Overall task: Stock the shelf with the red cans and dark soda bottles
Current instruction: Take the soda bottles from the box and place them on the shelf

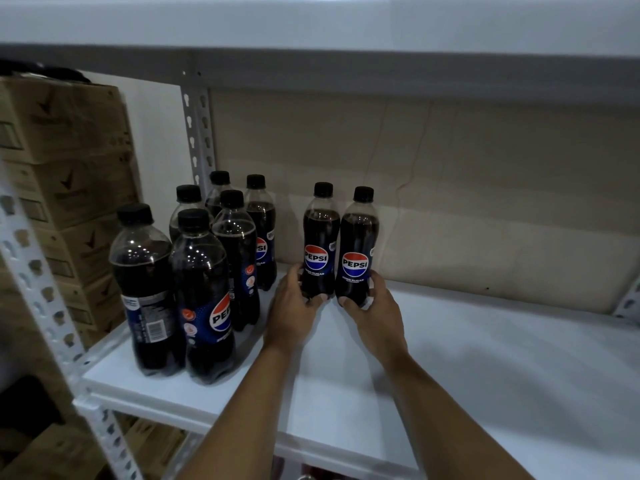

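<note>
Head view: left hand (294, 303) gripped the base of one bottle (320, 244); right hand (372, 306) gripped a second bottle (358, 251) touching it. Both stood upright mid-shelf (485, 358). Six more bottles (204, 292) stood clustered at the shelf's left end.

Eight Pepsi bottles (321, 242) are counted on the white shelf (485, 358): six grouped at its left edge, two near the back. Four stacked cardboard boxes (65, 188) are seen beyond the left edge.
</note>
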